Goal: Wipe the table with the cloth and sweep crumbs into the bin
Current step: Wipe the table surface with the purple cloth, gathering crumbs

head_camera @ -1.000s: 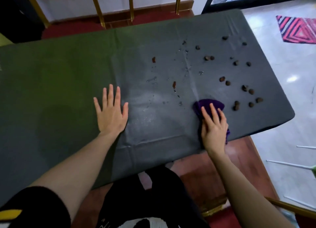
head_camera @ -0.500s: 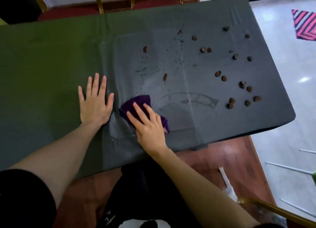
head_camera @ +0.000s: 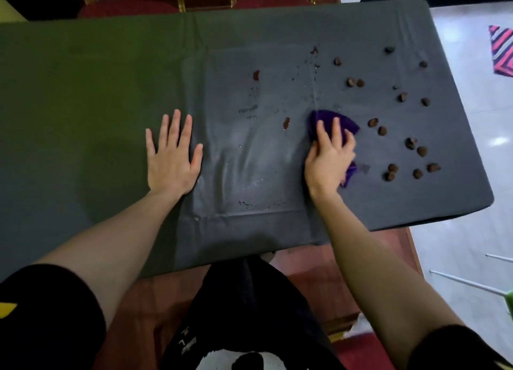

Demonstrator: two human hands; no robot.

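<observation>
— Your right hand (head_camera: 329, 158) — what is it doing?

— My right hand lies on the purple cloth (head_camera: 336, 125), fingers mostly straight and pressing it flat against the table (head_camera: 111, 92). The cloth pokes out past my fingertips and a corner shows beside my wrist.

— And the left?

— My left hand (head_camera: 172, 158) is spread wide, palm down on the dark cover, well apart from the cloth and holding nothing.

— Where are the crumbs?

— The brown crumbs (head_camera: 410, 143) lie scattered on the right part of the table, from the far corner down toward the near edge. The nearest pair sits just beside the cloth's right edge. Two reddish smears (head_camera: 286, 123) and some water drops (head_camera: 247, 109) lie between my hands, nearer the cloth.

— The bin?

— I cannot see one here.
</observation>
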